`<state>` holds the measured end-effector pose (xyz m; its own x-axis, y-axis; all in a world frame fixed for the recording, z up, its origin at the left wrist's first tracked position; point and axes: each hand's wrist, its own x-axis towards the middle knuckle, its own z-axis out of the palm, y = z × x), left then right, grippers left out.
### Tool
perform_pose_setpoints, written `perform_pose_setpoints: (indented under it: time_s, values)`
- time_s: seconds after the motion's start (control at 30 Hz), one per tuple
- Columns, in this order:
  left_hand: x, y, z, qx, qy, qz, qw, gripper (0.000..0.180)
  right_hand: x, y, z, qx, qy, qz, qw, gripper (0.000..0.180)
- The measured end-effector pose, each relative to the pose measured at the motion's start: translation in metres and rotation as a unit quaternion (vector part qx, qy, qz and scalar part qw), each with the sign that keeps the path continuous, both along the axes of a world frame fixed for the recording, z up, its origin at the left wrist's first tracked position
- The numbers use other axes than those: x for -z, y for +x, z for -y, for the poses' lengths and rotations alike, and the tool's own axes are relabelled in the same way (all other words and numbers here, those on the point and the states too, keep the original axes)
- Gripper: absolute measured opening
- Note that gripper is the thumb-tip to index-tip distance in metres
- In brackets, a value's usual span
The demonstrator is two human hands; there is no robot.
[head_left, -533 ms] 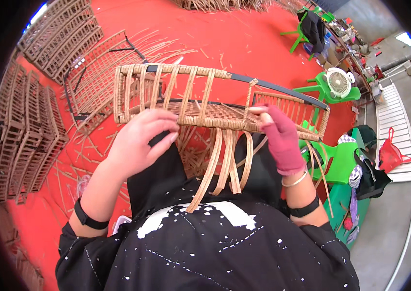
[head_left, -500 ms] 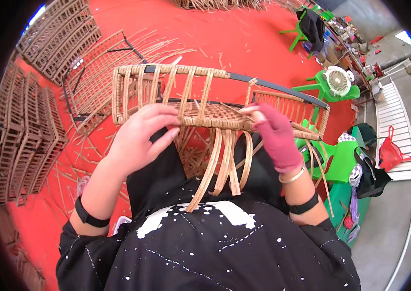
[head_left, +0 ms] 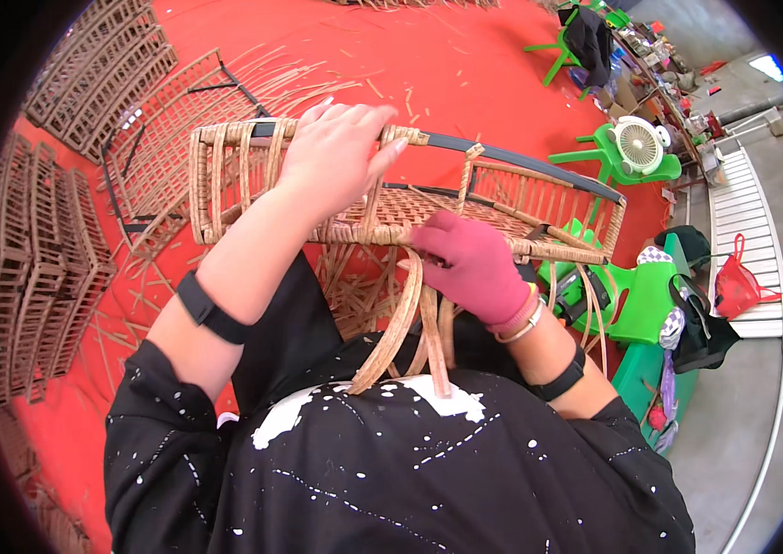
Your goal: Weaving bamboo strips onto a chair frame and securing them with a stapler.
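Note:
A woven rattan frame point(head_left: 539, 246) with black metal bars lies across in front of me, shaped like a shallow basket. Over its upper rail, left of the middle, my left hand point(head_left: 336, 152) is bent with the fingers closed around the wrapped edge. Wearing a pink glove, my right hand point(head_left: 475, 263) is at the lower rail. Its fingers pinch the upper end of a flat rattan strip point(head_left: 390, 337). Several strips hang from that rail over my lap. The glove hides where they join the rail.
Stacked rattan frames point(head_left: 36, 258) stand at left, with an unfinished frame point(head_left: 170, 138) on the red floor point(head_left: 355, 51) nearby. At right are a green chair point(head_left: 645, 291), a white fan point(head_left: 638, 146) on a green stool, and a white slatted rack point(head_left: 742, 203). Cut strips litter the floor.
My left hand has moved up and right from the lower rail onto the upper rail. My right hand has shifted left and down to the hanging strips. The frame has moved slightly left.

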<state>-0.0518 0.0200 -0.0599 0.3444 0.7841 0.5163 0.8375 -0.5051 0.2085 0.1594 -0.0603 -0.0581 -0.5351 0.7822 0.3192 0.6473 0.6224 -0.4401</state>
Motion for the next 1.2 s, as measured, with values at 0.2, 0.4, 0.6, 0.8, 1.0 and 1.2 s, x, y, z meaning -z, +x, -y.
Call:
perform_pose_setpoints:
  time_s: [0.2,0.4,0.6,0.8,1.0,1.2]
  values:
    - [0.004,0.01,-0.002,-0.027,-0.002,-0.016,1.0,0.028,0.02,-0.001,0.004,-0.007,0.067,0.028,0.997,0.013]
    - [-0.001,0.006,0.001,-0.027,-0.017,-0.023,0.999,0.03,0.018,-0.001,0.013,0.001,0.069,-0.003,0.998,0.011]
    - [0.007,0.008,-0.005,-0.026,-0.022,-0.004,0.999,0.031,0.013,-0.005,0.017,0.012,0.097,0.038,0.994,0.013]
    - [0.009,0.014,-0.005,-0.02,-0.003,-0.01,1.0,0.029,0.006,-0.004,0.007,-0.017,0.097,0.045,0.994,0.015]
    - [0.011,0.015,-0.004,-0.013,0.038,0.015,0.999,0.025,-0.006,0.002,-0.019,-0.009,0.065,-0.018,0.998,0.009]
    - [-0.001,0.012,0.002,-0.015,-0.015,-0.014,1.0,0.022,-0.028,-0.005,-0.075,0.039,0.054,-0.114,0.991,0.011]
